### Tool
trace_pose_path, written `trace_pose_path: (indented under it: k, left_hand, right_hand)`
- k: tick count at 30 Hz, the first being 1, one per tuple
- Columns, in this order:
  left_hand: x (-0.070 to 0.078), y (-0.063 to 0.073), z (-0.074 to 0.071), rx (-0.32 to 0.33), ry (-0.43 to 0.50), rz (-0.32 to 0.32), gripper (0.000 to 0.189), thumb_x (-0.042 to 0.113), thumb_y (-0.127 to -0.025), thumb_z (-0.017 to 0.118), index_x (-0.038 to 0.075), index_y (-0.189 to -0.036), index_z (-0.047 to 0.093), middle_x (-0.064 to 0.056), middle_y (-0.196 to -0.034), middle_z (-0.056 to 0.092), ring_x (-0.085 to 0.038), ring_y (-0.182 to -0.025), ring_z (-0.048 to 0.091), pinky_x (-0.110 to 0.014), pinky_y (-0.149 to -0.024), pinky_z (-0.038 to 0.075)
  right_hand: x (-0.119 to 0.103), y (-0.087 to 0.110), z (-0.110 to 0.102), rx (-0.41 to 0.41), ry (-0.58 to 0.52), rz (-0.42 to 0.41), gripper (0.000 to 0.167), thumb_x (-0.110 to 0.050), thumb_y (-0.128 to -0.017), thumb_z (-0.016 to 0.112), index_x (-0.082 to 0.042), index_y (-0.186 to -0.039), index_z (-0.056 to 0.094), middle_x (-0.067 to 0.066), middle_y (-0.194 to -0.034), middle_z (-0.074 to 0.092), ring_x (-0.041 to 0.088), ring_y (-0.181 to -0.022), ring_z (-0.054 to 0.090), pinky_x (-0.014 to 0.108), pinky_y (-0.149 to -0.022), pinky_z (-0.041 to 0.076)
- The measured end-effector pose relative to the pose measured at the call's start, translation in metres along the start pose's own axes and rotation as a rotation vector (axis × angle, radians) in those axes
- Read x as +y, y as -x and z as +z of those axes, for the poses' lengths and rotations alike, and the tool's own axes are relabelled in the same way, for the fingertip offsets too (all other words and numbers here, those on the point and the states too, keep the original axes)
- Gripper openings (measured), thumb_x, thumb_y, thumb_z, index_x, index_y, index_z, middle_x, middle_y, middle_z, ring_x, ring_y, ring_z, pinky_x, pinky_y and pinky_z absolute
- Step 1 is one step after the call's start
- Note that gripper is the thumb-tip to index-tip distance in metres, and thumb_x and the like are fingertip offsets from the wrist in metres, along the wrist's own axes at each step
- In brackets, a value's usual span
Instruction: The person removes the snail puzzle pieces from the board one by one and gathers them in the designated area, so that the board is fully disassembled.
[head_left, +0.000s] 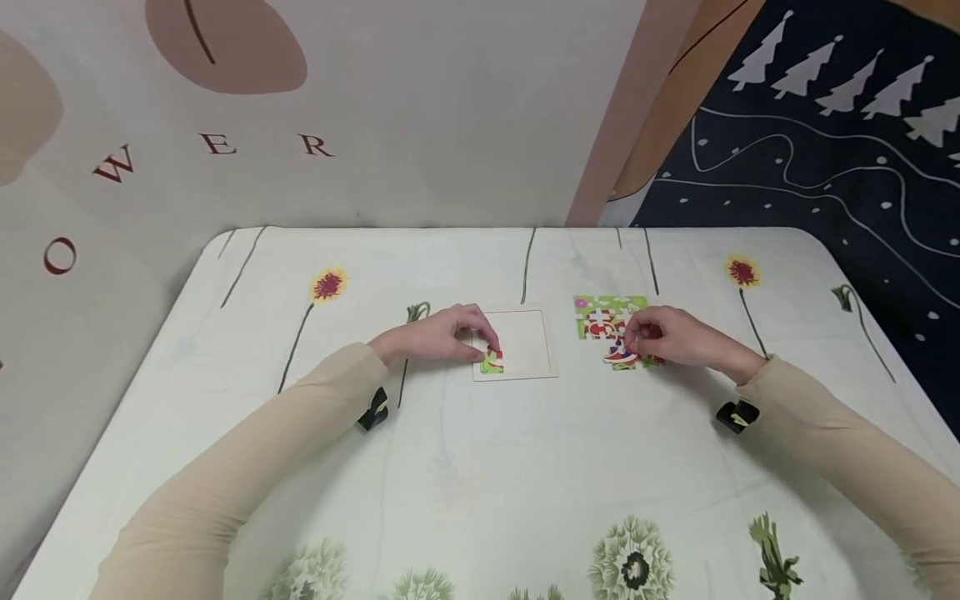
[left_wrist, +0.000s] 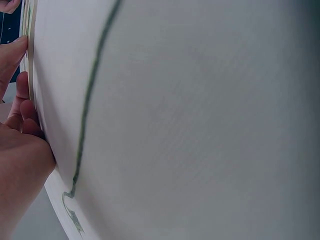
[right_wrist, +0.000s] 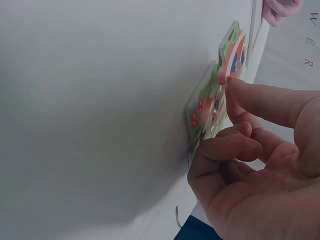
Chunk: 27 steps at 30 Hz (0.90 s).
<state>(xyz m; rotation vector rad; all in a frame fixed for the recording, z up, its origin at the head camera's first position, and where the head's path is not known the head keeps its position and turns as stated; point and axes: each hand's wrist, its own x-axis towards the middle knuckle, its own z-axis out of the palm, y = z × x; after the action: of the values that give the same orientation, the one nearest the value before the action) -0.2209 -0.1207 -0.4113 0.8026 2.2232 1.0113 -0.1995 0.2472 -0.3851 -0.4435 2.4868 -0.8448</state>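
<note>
A shallow pale puzzle board (head_left: 521, 333) lies on the table with one green and red puzzle piece (head_left: 492, 365) in its near left corner. My left hand (head_left: 446, 335) reaches over the board's left side, thumb and index finger pinching that piece. To the right of the board is a group of colourful jigsaw pieces (head_left: 611, 305), some fitted together. At its near right side my right hand (head_left: 667, 336) pinches a puzzle piece (right_wrist: 235, 59) with a red, white and blue pattern. Its other fingers are curled and partly hide the pieces beneath.
A white cloth printed with flowers (head_left: 327, 285) and stems covers the table (head_left: 465, 467). Behind the table hangs a pale backdrop with letters (head_left: 217, 143); a dark blue cloth with white trees (head_left: 806, 67) is at the right. Each wrist wears a black band (head_left: 737, 415).
</note>
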Motion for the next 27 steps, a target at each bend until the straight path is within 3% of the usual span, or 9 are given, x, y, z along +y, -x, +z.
trace_pose_path:
  k: [14,21,27]
  left_hand:
    - [0.005,0.003,0.001,0.019,-0.018,0.007,0.022,0.007,-0.089,0.070,0.012,-0.111,0.074,-0.006,-0.117,0.060,-0.021,-0.114,0.050,-0.034,-0.097,0.036]
    - [0.005,0.007,0.004,0.080,-0.052,0.023,0.026,0.006,-0.088,0.071,0.012,-0.114,0.074,-0.006,-0.115,0.062,-0.021,-0.110,0.053,-0.034,-0.097,0.040]
    - [0.007,0.012,0.001,0.155,-0.079,0.015,0.028,0.006,-0.087,0.072,0.012,-0.114,0.074,-0.010,-0.121,0.060,-0.026,-0.115,0.052,-0.043,-0.099,0.040]
  right_hand:
    - [-0.004,0.002,0.002,0.057,0.006,-0.009,0.009,-0.009,-0.094,0.064,-0.002,-0.099,0.067,0.005,-0.084,0.058,0.016,-0.074,0.047,0.027,-0.062,0.039]
    - [-0.020,-0.005,0.013,0.101,-0.021,-0.076,0.011,-0.014,-0.096,0.066,-0.005,-0.099,0.069,0.006,-0.088,0.057,0.015,-0.070,0.046,0.027,-0.058,0.039]
    - [-0.033,-0.016,0.027,0.104,-0.066,-0.159,0.008,-0.009,-0.094,0.065,-0.004,-0.099,0.069,0.007,-0.087,0.061,0.013,-0.068,0.046,0.024,-0.061,0.039]
